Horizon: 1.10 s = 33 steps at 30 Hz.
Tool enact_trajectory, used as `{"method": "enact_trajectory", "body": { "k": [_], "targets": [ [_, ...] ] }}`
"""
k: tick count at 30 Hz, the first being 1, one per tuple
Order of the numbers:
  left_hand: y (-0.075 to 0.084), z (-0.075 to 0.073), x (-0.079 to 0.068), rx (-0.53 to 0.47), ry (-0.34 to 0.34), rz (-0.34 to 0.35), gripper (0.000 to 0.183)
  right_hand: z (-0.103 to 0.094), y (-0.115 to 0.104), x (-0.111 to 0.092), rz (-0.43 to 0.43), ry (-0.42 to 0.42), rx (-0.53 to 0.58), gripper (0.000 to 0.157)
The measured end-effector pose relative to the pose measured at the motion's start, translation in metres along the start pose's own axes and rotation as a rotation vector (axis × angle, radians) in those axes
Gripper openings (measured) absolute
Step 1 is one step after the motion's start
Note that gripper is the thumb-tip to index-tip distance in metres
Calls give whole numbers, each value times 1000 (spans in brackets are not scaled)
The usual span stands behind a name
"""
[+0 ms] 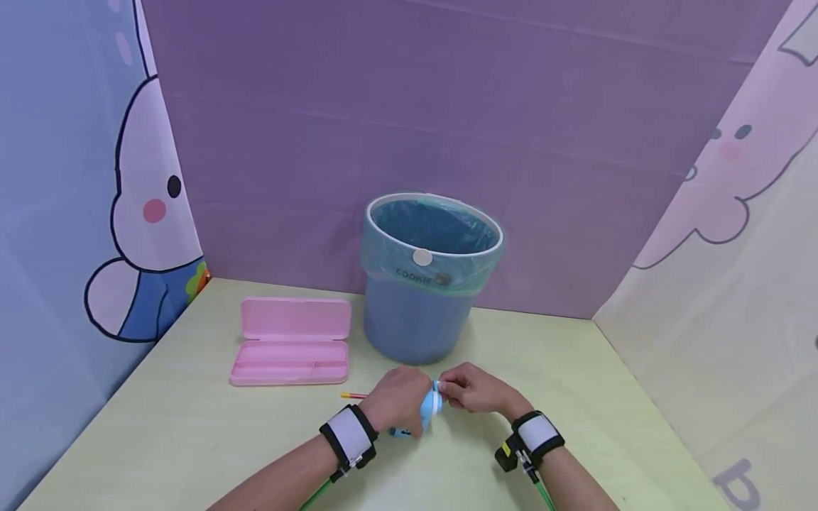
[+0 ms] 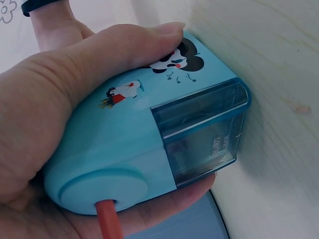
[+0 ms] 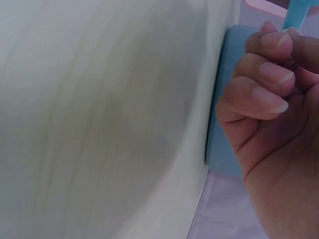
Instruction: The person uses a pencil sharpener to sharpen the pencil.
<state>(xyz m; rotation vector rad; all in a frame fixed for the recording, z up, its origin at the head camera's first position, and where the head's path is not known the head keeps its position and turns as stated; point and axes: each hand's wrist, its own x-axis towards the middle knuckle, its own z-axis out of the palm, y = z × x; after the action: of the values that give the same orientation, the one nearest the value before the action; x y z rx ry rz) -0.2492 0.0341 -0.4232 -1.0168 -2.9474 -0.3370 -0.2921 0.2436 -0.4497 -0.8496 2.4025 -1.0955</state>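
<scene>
A light-blue pencil sharpener [image 2: 129, 149] with cartoon prints and a see-through shavings drawer [image 2: 207, 142] is gripped in my left hand [image 1: 397, 397], thumb along its printed face in the left wrist view. From the hole in its round end sticks a red pencil [image 2: 109, 221]; in the head view the yellow-tipped pencil end [image 1: 351, 395] shows left of that hand. At the sharpener's other end, my right hand [image 1: 476, 389] pinches the blue crank handle [image 3: 297, 16] between thumb and index finger. Its other fingers are curled toward the palm.
An open pink pencil case [image 1: 296, 319] lies on the pale table [image 1: 192, 440], to the left beyond the hands. Behind the hands stands a blue waste bin [image 1: 412, 319] with a plastic liner. A purple backdrop [image 1: 409, 106] rises along the table's far edge.
</scene>
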Motion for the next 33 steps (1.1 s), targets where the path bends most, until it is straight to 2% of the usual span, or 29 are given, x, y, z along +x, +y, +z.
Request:
{"method": "enact_trajectory", "body": {
  "k": [7, 14, 19, 33],
  "targets": [
    [1, -1, 0, 8, -7, -2, 46, 1, 2, 0, -8, -11, -23, 32],
    [-2, -1, 0, 1, -6, 17, 44, 8, 9, 2, -26, -69, -53, 27],
    [-1, -3, 0, -17, -23, 16, 45, 8, 12, 2, -20, -68, -55, 27],
    [-2, 0, 1, -4, -8, 20, 43, 12, 7, 0, -24, -82, -98, 28]
  ]
}}
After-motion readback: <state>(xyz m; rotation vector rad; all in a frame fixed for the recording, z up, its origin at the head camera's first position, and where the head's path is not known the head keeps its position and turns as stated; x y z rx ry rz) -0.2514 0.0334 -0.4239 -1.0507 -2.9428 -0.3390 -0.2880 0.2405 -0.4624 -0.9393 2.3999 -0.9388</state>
